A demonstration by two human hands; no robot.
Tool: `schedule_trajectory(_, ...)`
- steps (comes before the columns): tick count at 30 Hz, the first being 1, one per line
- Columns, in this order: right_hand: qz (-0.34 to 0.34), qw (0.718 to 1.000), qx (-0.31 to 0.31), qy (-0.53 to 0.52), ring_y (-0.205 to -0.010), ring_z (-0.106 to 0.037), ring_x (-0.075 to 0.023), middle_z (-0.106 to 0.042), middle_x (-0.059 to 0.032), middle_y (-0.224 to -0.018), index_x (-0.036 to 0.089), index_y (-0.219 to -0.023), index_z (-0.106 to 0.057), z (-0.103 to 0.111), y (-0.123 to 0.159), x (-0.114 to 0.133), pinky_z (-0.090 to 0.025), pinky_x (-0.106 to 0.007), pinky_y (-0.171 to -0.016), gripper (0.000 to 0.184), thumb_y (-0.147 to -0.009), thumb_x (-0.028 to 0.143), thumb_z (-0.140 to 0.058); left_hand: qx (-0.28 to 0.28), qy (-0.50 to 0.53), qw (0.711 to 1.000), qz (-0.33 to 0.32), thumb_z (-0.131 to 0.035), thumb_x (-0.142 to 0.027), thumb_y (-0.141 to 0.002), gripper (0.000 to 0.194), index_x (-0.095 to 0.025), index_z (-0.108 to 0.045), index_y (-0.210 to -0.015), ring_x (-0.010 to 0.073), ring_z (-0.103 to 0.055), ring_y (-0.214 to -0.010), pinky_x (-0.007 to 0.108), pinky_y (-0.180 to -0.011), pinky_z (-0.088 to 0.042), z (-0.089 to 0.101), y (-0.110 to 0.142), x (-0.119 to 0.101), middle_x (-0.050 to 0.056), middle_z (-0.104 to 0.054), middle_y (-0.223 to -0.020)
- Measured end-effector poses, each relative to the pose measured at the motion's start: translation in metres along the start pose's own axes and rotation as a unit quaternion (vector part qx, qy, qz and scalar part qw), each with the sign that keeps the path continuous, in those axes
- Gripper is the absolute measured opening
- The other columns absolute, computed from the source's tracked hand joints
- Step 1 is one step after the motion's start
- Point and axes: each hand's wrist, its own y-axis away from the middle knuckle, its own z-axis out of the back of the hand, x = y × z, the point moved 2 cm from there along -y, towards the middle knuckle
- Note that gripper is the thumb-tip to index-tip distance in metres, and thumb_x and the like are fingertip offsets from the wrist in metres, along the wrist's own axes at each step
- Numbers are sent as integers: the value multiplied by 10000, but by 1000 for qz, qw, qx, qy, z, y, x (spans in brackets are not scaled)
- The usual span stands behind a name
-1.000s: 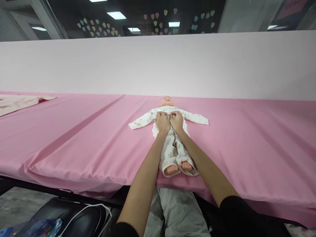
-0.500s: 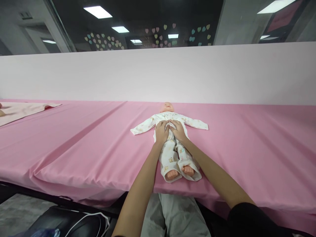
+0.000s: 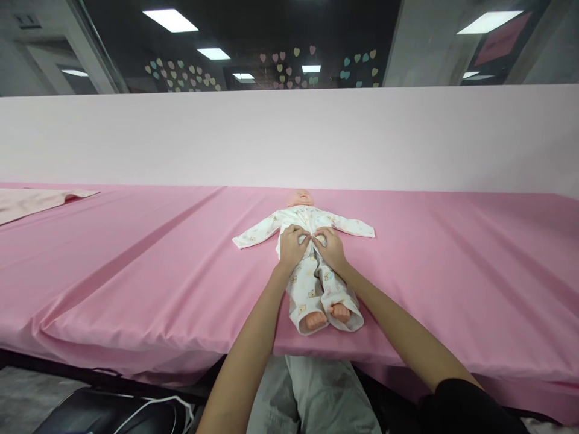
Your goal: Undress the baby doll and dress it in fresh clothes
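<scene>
On the worktop (image 3: 158, 271), near its front edge and straight ahead of you: doll (image 3: 301, 198) on its back, head toward the wall (image 3: 271, 138), feet (image 3: 315, 320) toward you. It wears a white printed suit (image 3: 305, 286); sleeves (image 3: 260, 232) spread out to either side, feet poking from the leg openings. Your left hand (image 3: 292, 246) and right hand (image 3: 333, 249) meet over the belly, backs upward. Fingers on each drawn in narrow, thumb to forefinger, pinching the suit's front at the midline, tips almost touching. Your forearms come in on both sides of the doll's legs. Pink cover (image 3: 452, 289) creased beneath, more heavily to the left. Pale cloth (image 3: 34, 202) lying flat, far left, well apart from the doll. Black chair (image 3: 99, 413) low at left, white cord (image 3: 174, 398) looped across it. Above the wall, dark window (image 3: 271, 24) with paper hearts (image 3: 296, 52).
</scene>
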Motion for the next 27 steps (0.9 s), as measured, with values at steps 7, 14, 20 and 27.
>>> schedule_trajectory(7,-19,999,-7,-38,-908,-511,-212,-543,-60,-863,198,-714,-541,-1,-1,-2,-409,-396,-875,74,-770,248,-538,-10,-58,998,-32,-510,-220,-821,136,-183,-636,-855,212,-512,-930,356,-856,-390,0,3,-9,60,-575,-956)
schedule_trajectory(14,-25,998,-37,-53,-876,-557,-204,-601,-54,-860,201,-722,-601,4,1,3,-433,-379,-863,56,-738,217,-550,-1,-8,998,-69,-474,-180,-830,187,-204,-642,-907,185,-521,-947,329,-880,-395,1,3,-10,54,-563,-995)
schedule_trajectory(20,-7,999,8,-39,-958,-540,-221,-623,-50,-998,209,-779,-670,-1,3,1,-420,-394,-901,181,-688,139,-529,43,3,994,-97,-457,-135,-824,292,-265,-654,-995,189,-523,-959,338,-875,-382,-2,3,-11,24,-606,-970)
schedule_trajectory(27,17,999,22,39,-906,-523,-242,-596,-70,-917,191,-889,-652,-1,2,4,-431,-404,-851,254,-676,133,-526,-8,-45,999,-8,-592,-284,-778,318,-248,-590,-1094,234,-507,-1008,371,-895,-366,3,4,-11,46,-586,-1045)
